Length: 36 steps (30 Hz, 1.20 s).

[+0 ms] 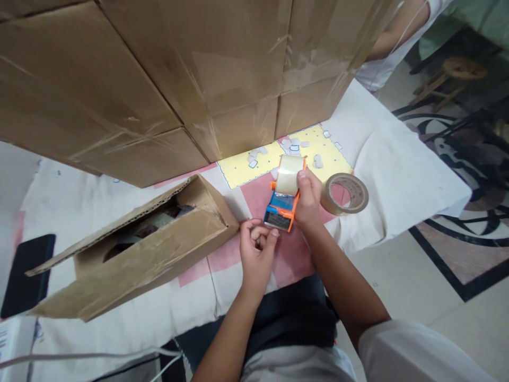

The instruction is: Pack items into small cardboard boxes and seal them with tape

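Observation:
My right hand point(309, 197) is wrapped round the side of an orange and blue tape dispenser point(283, 204) loaded with a wide roll of clear tape point(289, 174). At the dispenser's lower cutting end, my left hand point(257, 246) has its fingers curled and closed, with the thumb near that edge. Whether a tape end lies between these fingers cannot be made out. To the left stands a small cardboard box point(159, 265) with its flaps raised and dark contents partly visible inside. A brown roll of tape point(345, 194) lies to the right of my right hand.
Large taped cartons point(234, 63) form a wall across the back of the cloth-covered table point(401, 175). Small paper scraps point(292, 144) lie on the cloth. A dark phone point(28, 276) is at far left, cables point(119, 354) run below it, and another person's arm point(397, 32) shows at upper right.

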{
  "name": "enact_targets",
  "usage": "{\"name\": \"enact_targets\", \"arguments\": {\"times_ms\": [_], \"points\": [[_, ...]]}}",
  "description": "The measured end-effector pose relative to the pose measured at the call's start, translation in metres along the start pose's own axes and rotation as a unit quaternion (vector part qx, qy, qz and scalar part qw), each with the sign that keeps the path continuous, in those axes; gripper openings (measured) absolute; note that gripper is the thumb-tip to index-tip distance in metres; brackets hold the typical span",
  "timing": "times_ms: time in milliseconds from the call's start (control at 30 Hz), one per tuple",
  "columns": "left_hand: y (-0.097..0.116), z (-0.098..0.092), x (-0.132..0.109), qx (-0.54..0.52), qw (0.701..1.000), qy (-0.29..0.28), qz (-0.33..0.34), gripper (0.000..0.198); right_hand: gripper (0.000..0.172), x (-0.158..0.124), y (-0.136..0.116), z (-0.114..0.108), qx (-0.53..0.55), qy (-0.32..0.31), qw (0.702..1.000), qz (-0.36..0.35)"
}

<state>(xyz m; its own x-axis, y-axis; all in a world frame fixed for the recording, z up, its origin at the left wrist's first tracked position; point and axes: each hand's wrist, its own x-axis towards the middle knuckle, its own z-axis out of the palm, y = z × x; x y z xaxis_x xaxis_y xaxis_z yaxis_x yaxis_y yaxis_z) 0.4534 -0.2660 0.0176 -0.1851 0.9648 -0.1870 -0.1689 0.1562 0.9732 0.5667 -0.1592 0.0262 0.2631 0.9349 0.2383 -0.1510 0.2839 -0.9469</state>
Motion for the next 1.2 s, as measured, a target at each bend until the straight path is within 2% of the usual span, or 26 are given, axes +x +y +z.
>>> {"name": "enact_targets", "arguments": {"times_ms": [133, 333, 667, 933, 1200], "points": [[0.000, -0.003, -0.003, -0.011, 1.000, -0.011, 0.007, 0.028, 0.040, 0.000, -0.002, 0.000, -0.004, -0.004, 1.000, 0.001], [0.000, -0.009, -0.005, -0.028, 0.999, 0.006, 0.039, 0.029, 0.041, -0.001, 0.001, -0.004, -0.078, -0.001, 0.997, -0.024], [-0.006, -0.011, -0.004, -0.079, 0.996, 0.002, 0.047, 0.028, 0.043, -0.001, -0.002, -0.006, -0.151, -0.017, 0.985, -0.076], [-0.005, -0.010, -0.004, -0.079, 0.996, 0.022, 0.037, 0.026, 0.040, -0.001, 0.000, -0.006, -0.152, -0.013, 0.985, -0.075], [-0.005, -0.008, -0.006, -0.069, 0.994, 0.055, 0.061, 0.027, 0.044, -0.002, -0.003, -0.006, -0.157, -0.011, 0.984, -0.082]]}}
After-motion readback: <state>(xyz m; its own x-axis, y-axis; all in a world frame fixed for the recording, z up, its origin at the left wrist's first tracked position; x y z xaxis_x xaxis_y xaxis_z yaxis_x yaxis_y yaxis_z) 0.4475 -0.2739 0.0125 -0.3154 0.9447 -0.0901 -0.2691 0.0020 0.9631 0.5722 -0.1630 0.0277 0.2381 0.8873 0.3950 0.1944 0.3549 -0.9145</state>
